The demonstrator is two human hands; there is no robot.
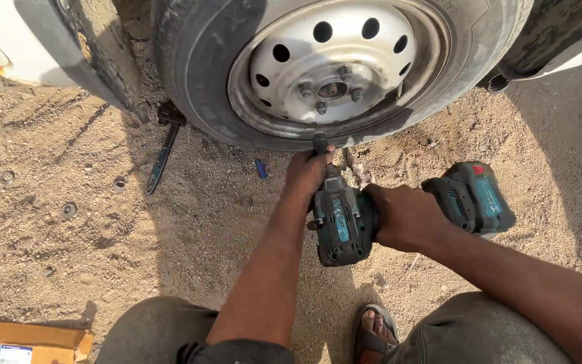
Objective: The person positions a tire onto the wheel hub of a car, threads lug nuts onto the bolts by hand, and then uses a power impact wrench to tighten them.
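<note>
Right hand [402, 216] is gripping the wrench [345, 222] handle; left hand [308, 172] fingers are closing around its socket [319, 143] below the wheel [335, 64].

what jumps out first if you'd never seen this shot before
The big dusty tyre with its white steel wheel fills the top centre. Just below it, the left hand steadies the nose of a teal and black cordless impact wrench while the right hand wraps its handle. A dark metal wrench lies on the sand at left.

Dark lug wrench [163, 152] on sandy ground [55, 202] beside the tyre, cardboard box [25, 342] lower left, small blue scrap [261, 168].
</note>
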